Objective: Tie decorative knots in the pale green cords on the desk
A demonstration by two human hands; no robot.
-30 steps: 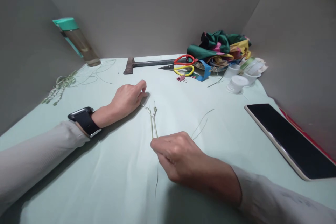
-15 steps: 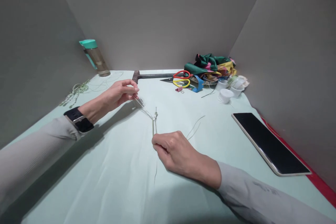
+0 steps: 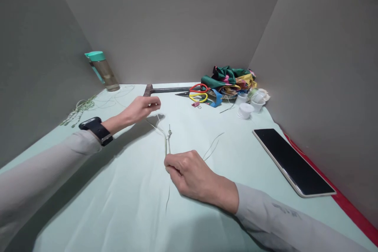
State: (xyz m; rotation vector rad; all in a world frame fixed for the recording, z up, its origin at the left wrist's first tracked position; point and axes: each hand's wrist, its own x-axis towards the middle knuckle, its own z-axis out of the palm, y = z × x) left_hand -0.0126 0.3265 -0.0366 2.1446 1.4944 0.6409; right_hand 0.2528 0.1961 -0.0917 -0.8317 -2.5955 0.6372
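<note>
Thin pale-green cords (image 3: 165,144) run up from my right hand (image 3: 193,173) to a small knot near the middle of the cloth. My right hand is closed on these cords just below the knot, its fingertips pinched together. Loose cord ends (image 3: 213,145) stick out beyond its knuckles, and one strand hangs below it. Up and to the left, my left hand (image 3: 141,108) has its fingers bent together, palm down. From its fingertips a light strand (image 3: 158,115) slants down toward the knot. Another strand passes beneath that hand.
A hammer (image 3: 169,90), scissors (image 3: 198,96), a pink binder clip (image 3: 195,104) and a heap of fabric (image 3: 228,76) lie at the back. White spools (image 3: 245,111) stand right of them. A phone (image 3: 292,161) is on the right; a bottle (image 3: 104,71) and knotted cords (image 3: 79,111) are on the left.
My left hand has turned palm down, its wrist rolling over. The strands at it have spread apart. My right hand keeps its grip on the cords. The whole view has shifted slightly.
</note>
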